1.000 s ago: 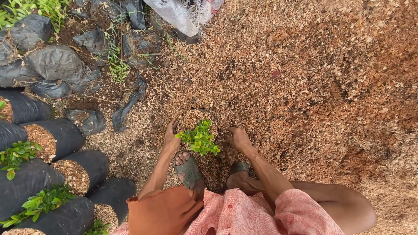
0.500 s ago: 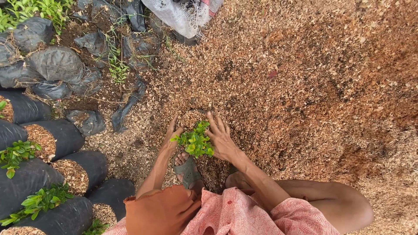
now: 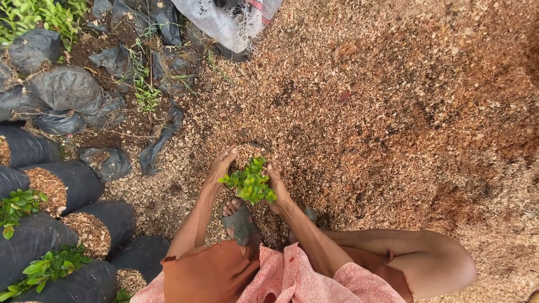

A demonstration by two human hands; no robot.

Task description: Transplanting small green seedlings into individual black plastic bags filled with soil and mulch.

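Note:
A small green seedling [image 3: 249, 180] stands in a black grow bag filled with wood shavings [image 3: 245, 151], half buried in the shavings heap in front of me. My left hand [image 3: 219, 168] rests against the bag's left side, fingers pointing up. My right hand [image 3: 277, 186] presses at the bag's right side, close beside the leaves, partly hidden by them. Both hands flank the seedling and touch the filling around it. A sandalled foot [image 3: 240, 220] sits just below the plant.
A wide heap of brown wood shavings [image 3: 393, 106] covers the ground ahead and to the right. Filled black grow bags [image 3: 73, 182], some with seedlings [image 3: 19, 203], lie at the left. Empty black bags [image 3: 67, 90] and a white sack [image 3: 216, 22] lie at the top left.
My right hand has come in from the shavings at the right to the bag's edge beside the seedling. My left hand has stayed at the bag's left side.

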